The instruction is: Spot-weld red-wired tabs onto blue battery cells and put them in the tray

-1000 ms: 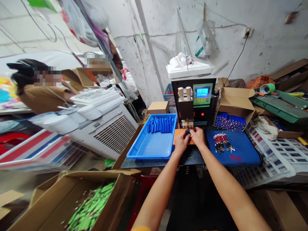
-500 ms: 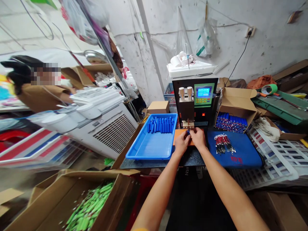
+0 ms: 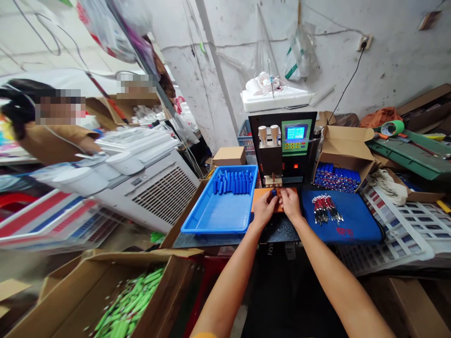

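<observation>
At center, left hand pinches one blue cylinder before the machine; right hand adjacent, grip indeterminate. Stacked cylinders in right-side carton appear finished; loose cylinders in blue tray seemingly remain.

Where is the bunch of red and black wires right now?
In the head view, the bunch of red and black wires lies on the blue mat, to the right of the right hand and nearer the person than the open cardboard box.
</observation>
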Available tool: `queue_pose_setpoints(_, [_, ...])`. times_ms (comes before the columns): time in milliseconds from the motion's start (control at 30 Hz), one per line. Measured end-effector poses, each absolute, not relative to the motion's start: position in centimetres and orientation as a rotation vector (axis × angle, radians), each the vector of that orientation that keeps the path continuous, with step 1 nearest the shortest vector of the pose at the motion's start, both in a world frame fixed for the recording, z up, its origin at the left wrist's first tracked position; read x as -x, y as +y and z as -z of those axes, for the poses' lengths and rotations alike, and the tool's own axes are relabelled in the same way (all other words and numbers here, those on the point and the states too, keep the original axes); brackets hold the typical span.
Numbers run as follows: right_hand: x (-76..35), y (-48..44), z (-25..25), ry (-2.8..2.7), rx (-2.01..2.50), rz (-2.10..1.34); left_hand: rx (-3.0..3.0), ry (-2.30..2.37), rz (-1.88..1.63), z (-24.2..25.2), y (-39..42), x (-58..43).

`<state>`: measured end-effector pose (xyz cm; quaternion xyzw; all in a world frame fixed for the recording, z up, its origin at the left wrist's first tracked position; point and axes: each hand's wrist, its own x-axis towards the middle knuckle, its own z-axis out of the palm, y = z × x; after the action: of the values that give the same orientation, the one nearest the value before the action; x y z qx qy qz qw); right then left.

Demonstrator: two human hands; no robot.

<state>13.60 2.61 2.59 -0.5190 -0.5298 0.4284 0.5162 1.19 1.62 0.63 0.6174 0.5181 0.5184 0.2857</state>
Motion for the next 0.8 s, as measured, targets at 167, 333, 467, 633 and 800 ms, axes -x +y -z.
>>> queue_pose_setpoints(167, [-14.3,1.8,-1.9,-1.312,1.222,-0.902,-1.616,1.317,-1.404,-1.2,1.5,-1.3])
queue_pose_setpoints(333, [-15.3,0.1,-2.1,-1.533,1.215,-0.726,-1.506,1.198,-1.361,-2.4,0.6,-1.9])
queue_pose_setpoints(467, [-16.7,-0.7,-2.1,-1.572,1.207,-0.579,-1.394,1.15,-1.247,-3.1,0.4,-3.8])
queue_pose_setpoints(633, [-22.7,1.7,-2.1,-1.229,1.322,-0.603,-1.649,1.26,-1.213,-2.8,1.3,-5.0])
queue_pose_setpoints(800, [-32.1,7.0,-4.9,-1.092,1.581,-0.418,-1.918,1.405,-1.194,-1.0,2.1,-4.5])
